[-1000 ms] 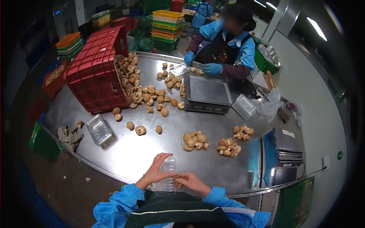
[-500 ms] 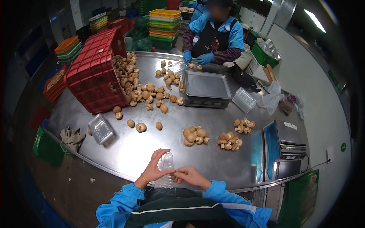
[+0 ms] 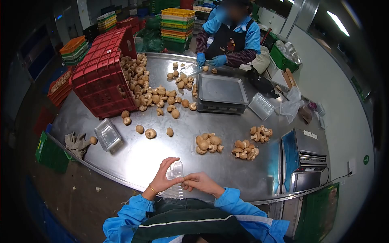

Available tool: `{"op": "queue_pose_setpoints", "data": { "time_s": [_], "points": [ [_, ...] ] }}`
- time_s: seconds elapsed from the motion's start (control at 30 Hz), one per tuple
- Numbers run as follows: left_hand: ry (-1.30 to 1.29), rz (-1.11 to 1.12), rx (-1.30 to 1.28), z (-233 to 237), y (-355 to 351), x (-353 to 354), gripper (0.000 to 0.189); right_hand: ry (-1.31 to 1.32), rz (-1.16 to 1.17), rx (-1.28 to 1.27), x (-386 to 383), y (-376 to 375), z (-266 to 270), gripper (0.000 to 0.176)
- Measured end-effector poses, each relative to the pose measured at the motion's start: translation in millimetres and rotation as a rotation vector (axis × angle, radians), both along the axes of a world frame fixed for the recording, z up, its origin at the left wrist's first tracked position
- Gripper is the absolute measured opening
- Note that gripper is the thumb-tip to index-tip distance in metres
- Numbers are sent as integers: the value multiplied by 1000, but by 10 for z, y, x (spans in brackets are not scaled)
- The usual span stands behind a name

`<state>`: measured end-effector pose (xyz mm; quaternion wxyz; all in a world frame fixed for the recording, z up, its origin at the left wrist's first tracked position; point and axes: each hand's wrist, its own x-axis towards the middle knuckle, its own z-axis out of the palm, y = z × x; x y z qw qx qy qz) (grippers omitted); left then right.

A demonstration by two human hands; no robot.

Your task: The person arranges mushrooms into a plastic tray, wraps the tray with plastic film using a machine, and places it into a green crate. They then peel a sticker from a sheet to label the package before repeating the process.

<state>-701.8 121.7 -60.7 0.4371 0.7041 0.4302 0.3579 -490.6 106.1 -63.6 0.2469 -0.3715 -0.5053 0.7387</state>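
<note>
My left hand (image 3: 161,180) grips a clear plastic tray (image 3: 176,171) close to my body, with its thumb and fingers curved around the tray's side. My right hand (image 3: 204,184) pinches at the tray's right edge, its fingertips close to my left thumb. Whatever small thing may be between those fingertips is hidden. Beyond the hands sit three groups of brown mushrooms: one heap (image 3: 208,143) in a clear tray, a second heap (image 3: 245,150) to its right, and a third heap (image 3: 261,133) farther back.
A tipped red crate (image 3: 101,75) spills mushrooms (image 3: 139,83) onto the metal table. An empty clear tray (image 3: 108,135) and grey gloves (image 3: 77,144) lie left. A scale (image 3: 222,90), another clear tray (image 3: 261,106) and a blue-sided machine (image 3: 302,152) stand right. A co-worker (image 3: 229,38) is opposite.
The view has shifted slightly. Both hands keep nearly the same hold on the clear tray. The mushroom beside the grey gloves shows more fully now.
</note>
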Motion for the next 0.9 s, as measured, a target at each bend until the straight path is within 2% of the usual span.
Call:
{"op": "queue_pose_setpoints", "data": {
  "time_s": [0.33,0.7,0.83,0.9],
  "points": [
    [9,25,0,-15,17,19,71,41,9,-11,-14,28,-50,22],
    [25,32,-11,-138,43,97,68,91,-183,-132,-163,-105,-256,14],
    [152,147,45,-108,0,188,64,115,-277,-109,-301,-163,-332,12],
    [209,201,84,-166,16,199,60,16,-343,-50,-345,-168,-380,12]
  ]
}}
